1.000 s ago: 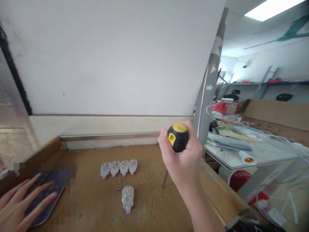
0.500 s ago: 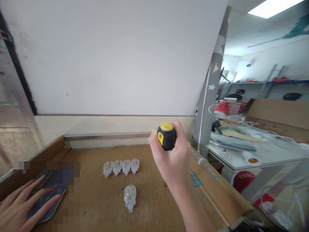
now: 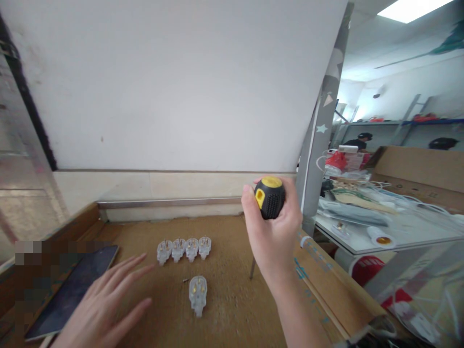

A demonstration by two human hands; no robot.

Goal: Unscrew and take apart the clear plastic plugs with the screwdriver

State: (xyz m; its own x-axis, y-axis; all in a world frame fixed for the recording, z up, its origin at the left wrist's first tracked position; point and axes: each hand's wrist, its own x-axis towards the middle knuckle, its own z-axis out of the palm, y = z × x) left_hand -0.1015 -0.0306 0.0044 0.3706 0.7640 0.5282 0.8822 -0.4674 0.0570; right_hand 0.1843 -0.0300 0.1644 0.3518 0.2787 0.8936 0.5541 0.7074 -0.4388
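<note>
A screwdriver [image 3: 270,199] with a black and yellow handle is in my right hand [image 3: 272,237], its fingers wrapped round the grip. Its metal shaft points down toward the brown board, partly hidden by the hand. My left hand [image 3: 112,297] is open, fingers spread, over the board between a dark-screened phone [image 3: 74,290] and the clear plugs. One clear plug [image 3: 198,295] with brass-coloured pins lies alone in front. A small screw [image 3: 185,280] rests just left of it. Behind, a row of several clear plugs [image 3: 178,250] sits side by side.
The brown board [image 3: 145,319] has a raised wooden edge at left and a cardboard flap [image 3: 326,290] at right. A grey post [image 3: 322,121] rises at the back right. Beyond it, a white table [image 3: 357,241] bears cables, bags and a cardboard box [image 3: 420,169]. A person [image 3: 360,141] is in the background.
My left hand has left the phone and moved right, toward the plugs; the phone's screen is now dark. My right hand has shifted slightly right with the screwdriver, whose shaft now shows.
</note>
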